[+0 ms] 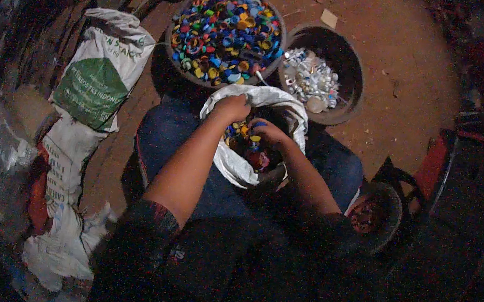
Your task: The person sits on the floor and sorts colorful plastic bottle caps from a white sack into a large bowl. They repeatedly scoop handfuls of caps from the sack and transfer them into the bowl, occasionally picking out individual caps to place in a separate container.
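A white woven sack (229, 164) stands between my knees with its mouth rolled open. Inside it lie yellow, orange, red and dark plastic bottle caps (237, 131), partly in shadow. My left hand (233, 108) is over the sack's far left rim, its fingers curled together. Something small and greyish shows at its fingertips, too dim to name. Within the mouth of the sack, my right hand (270, 133) has its fingers bent around a blue bottle cap (260, 124).
Beyond the sack, a wide tub (168, 53) is heaped with mixed coloured caps. To its right, a dark tub (355, 74) holds white and clear caps. Printed sacks (105, 70) lie at the left. By my right knee is a round container (391, 213) with reddish pieces.
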Tool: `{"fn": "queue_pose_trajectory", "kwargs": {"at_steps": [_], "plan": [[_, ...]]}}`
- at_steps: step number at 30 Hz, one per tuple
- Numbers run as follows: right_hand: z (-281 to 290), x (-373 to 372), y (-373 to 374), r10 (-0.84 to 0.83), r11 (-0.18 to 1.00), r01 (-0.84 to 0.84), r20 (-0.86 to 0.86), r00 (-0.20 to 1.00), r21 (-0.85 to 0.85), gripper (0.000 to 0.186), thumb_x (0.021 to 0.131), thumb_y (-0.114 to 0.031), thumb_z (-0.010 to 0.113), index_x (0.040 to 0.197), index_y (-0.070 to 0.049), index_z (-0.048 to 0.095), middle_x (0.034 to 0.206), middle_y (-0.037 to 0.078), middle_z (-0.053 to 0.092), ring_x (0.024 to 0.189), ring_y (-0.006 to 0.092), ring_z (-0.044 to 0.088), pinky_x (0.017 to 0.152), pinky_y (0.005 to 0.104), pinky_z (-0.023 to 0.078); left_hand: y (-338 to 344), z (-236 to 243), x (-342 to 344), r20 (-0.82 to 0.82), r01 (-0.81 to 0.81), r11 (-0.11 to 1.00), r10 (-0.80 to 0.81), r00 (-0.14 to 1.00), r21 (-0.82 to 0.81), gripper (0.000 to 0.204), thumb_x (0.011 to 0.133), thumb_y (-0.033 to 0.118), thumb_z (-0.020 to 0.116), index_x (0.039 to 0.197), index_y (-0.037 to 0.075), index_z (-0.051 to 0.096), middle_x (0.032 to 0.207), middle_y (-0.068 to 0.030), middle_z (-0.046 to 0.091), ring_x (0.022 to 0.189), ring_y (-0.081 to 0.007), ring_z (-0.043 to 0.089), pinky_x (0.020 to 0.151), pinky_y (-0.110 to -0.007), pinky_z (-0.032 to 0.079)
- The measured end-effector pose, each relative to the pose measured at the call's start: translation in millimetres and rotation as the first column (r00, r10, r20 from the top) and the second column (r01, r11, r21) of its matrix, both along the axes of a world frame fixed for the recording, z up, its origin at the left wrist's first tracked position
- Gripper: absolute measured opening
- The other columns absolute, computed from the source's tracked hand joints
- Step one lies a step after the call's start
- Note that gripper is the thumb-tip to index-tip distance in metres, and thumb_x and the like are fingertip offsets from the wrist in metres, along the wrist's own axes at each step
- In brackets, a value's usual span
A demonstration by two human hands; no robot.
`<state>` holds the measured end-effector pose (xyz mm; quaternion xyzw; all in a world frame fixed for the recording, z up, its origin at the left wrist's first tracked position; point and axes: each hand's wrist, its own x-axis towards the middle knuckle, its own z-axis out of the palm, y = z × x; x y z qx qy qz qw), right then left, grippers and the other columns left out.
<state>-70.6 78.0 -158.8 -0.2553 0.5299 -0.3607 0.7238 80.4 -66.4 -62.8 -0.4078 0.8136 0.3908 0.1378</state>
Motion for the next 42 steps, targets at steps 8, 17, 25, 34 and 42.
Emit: {"fn": "queue_pose_trajectory", "kwargs": {"at_steps": [8,17,25,34,42], "plan": [[158.6,-23.1,18.9,-0.471,0.882,0.433,0.337,0.815,0.185,0.038,0.085,-0.027,0.059,0.12,-0.014,0.057,0.109,0.004,0.063,0.096,0.0188,0.063,0.076,0.0343,0.054,1.8,-9.8,-8.4,0.016,0.07,0.997,-0.071,0.997,0.009,0.049,0.087,0.031,0.042,0.127,0.004,0.049,0.124,-0.0217,0.056,0.112,-0.0373,0.055,0.097,-0.047,0.041],[184.9,1.8,15.0,-0.538,0.809,0.564,0.596,0.596,0.166,0.044,0.091,-0.042,0.043,0.121,-0.012,0.055,0.106,0.008,0.064,0.088,0.0248,0.065,0.067,0.0384,0.057,8.3,-52.1,-20.5,-0.094,0.134,0.99,-0.137,0.986,-0.039,0.045,0.083,0.036,0.053,0.116,0.004,0.055,0.114,-0.0197,0.061,0.104,-0.0372,0.059,0.09,-0.045,0.046],[177.8,6.9,-34.1,-0.503,0.822,0.563,0.567,0.652,0.082,0.044,0.09,-0.039,0.046,0.125,-0.014,0.053,0.105,0.011,0.063,0.095,0.0264,0.063,0.063,0.0326,0.054,16.0,-47.9,-6.2,-0.12,-0.076,0.975,0.102,0.987,0.207,0.042,0.072,0.037,0.065,0.11,0.017,0.064,0.107,-0.0113,0.066,0.097,-0.0295,0.063,0.081,-0.04,0.051],[108.1,17.3,-90.2,-0.578,0.816,0.546,0.294,0.761,0.189,0.027,0.088,-0.027,0.058,0.112,-0.018,0.054,0.089,0.005,0.064,0.078,0.0184,0.063,0.051,0.0265,0.051,8.2,-6.7,-17.7,0.131,0.226,0.96,-0.248,0.96,0.167,0.05,0.086,0.038,0.046,0.126,0.009,0.057,0.131,-0.0128,0.054,0.12,-0.036,0.052,0.102,-0.06,0.031],[74.5,48.4,-163.1,-0.459,0.882,0.433,0.134,0.878,0.186,0.027,0.088,-0.016,0.055,0.114,-0.009,0.051,0.096,0.006,0.061,0.088,0.0209,0.06,0.078,0.0328,0.05,9.3,-20.5,-15.3,0.287,0.216,0.966,-0.249,0.925,0.141,0.048,0.089,0.03,0.047,0.131,0.008,0.053,0.139,-0.0134,0.046,0.124,-0.0364,0.047,0.101,-0.057,0.033]]}}
